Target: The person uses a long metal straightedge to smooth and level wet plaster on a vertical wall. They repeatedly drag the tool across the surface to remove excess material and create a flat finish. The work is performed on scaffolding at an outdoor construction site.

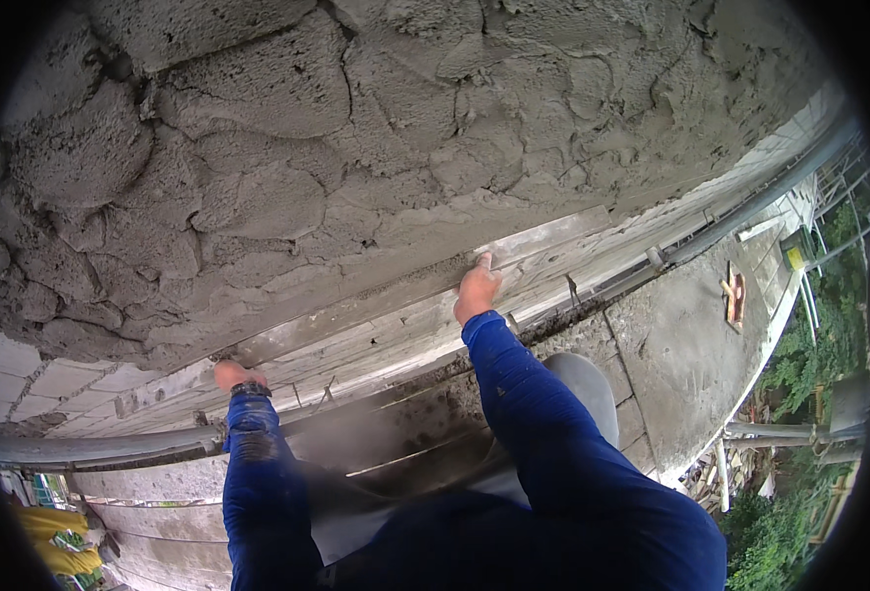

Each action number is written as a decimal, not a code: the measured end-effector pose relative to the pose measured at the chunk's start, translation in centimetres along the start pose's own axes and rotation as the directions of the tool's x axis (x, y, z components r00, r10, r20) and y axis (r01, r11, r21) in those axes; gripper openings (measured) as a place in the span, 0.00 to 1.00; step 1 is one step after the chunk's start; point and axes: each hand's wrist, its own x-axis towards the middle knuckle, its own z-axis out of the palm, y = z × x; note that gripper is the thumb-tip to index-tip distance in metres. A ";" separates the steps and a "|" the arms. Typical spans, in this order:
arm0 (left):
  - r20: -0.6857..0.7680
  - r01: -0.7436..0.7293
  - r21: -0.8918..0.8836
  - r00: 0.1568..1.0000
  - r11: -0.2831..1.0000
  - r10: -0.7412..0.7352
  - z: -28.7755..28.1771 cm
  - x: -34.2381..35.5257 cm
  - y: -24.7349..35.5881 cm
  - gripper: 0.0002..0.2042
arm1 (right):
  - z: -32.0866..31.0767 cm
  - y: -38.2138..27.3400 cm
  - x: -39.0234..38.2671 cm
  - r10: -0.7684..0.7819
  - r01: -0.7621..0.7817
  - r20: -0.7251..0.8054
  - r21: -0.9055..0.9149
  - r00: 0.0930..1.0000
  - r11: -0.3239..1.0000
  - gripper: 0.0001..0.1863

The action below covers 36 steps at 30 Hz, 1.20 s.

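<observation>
Both hands I see through the head camera are on one long straight bar (356, 313), which lies directly ahead, beyond the forearms. Its long axis slants across my view, from low on the left to higher on the right — along the wall rather than toward the body. The left hand (238, 374) sits nearer the bar's left end; the right hand (477, 291) sits nearer its right end, and a length of bar extends past each. Neither has any gap to cross: both touch the bar now.

The grip of each hand looks clamped on the bar. On the right, the thumb lies over its face; most fingers are hidden from me, so I cannot tell how they curl, on either side.

Above the bar spreads rough grey mortar (258, 148), laid in overlapping lumps, and the bar's upper edge appears to meet it. Below are pale blocks (61, 379), then a metal pipe (100, 448) running the same general way. Well apart to the right, a small handled tool (736, 298) lies on a grey platform (671, 364) — outside the reach of either grip as they stand.
</observation>
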 end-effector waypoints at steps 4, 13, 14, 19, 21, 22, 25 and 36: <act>-0.004 0.157 -0.756 0.970 0.636 -0.244 3.4 -0.7 2.6 0.19 | -1.1 -0.6 2.0 0.101 -0.099 -0.037 0.037 0.994 0.994 0.33; 0.528 0.369 -0.783 0.820 -0.500 -0.222 -1.1 -3.3 2.8 0.18 | -1.1 -0.1 1.4 0.015 -0.016 -0.004 -0.068 1.000 0.998 0.35; 0.557 0.374 -0.741 0.806 -0.558 -0.200 -1.8 -3.9 3.6 0.17 | -1.3 0.3 3.0 0.072 -0.072 -0.017 -0.027 0.997 0.997 0.34; 0.559 0.324 -0.739 0.784 -0.590 -0.269 -3.0 -3.7 1.3 0.17 | 0.1 -1.9 -0.7 0.233 -0.245 0.115 0.108 0.966 0.963 0.38; 0.568 0.361 -0.736 0.790 -0.573 -0.231 -2.4 -3.8 3.4 0.17 | -1.2 -1.4 2.3 0.148 -0.154 0.056 0.119 0.987 0.981 0.38; 0.574 0.372 -0.729 0.790 -0.574 -0.217 -2.5 -4.1 4.0 0.17 | -1.7 -1.2 3.3 0.119 -0.121 0.029 0.102 0.993 0.987 0.38; 0.385 0.288 -0.889 0.891 -0.357 -0.241 -0.9 -2.1 1.3 0.18 | -0.2 -1.6 3.2 0.061 -0.062 0.019 0.031 0.998 0.998 0.38; 0.418 0.259 -0.848 0.862 -0.462 -0.285 -4.0 -4.0 3.3 0.18 | -0.1 -1.9 2.7 0.002 -0.007 -0.058 -0.073 0.998 0.997 0.38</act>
